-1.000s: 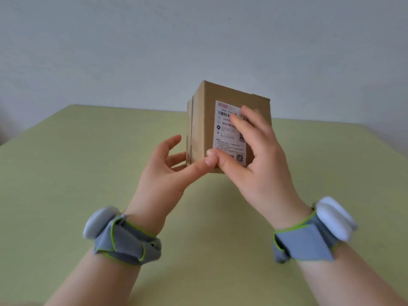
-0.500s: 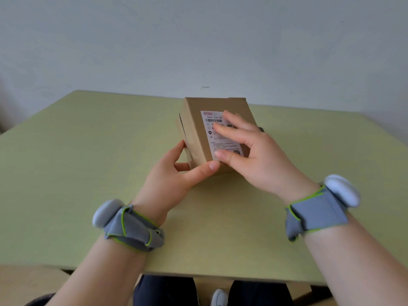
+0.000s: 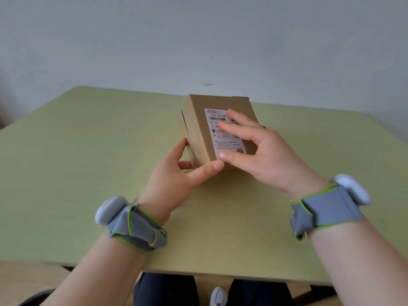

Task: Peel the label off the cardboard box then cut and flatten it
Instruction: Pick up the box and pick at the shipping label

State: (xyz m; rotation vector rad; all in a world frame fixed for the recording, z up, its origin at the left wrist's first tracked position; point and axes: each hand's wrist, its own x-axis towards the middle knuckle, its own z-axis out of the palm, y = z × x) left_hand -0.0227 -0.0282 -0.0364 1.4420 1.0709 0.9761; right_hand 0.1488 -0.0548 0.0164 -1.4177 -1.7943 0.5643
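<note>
From the head view, the cardboard box [image 3: 199, 129] is sitting on the green table [image 3: 88, 162], with its white label [image 3: 223, 134] facing up. The left hand [image 3: 176, 180] is gripping the box's near left corner, thumb and fingers curled round it. The right hand [image 3: 265, 151] is resting relaxed fingers and thumb on the label.

Pale green table [image 3: 66, 173] against grey wall [image 3: 198, 36]

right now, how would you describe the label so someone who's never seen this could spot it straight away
On the pale green table there is a single brown cardboard box, steadied by the left hand. On its upward face is the label, a white printed sticker partly under the fingers of the right hand. It is the only white patch on the plain brown cardboard, with a black barcode near its far end.
</note>
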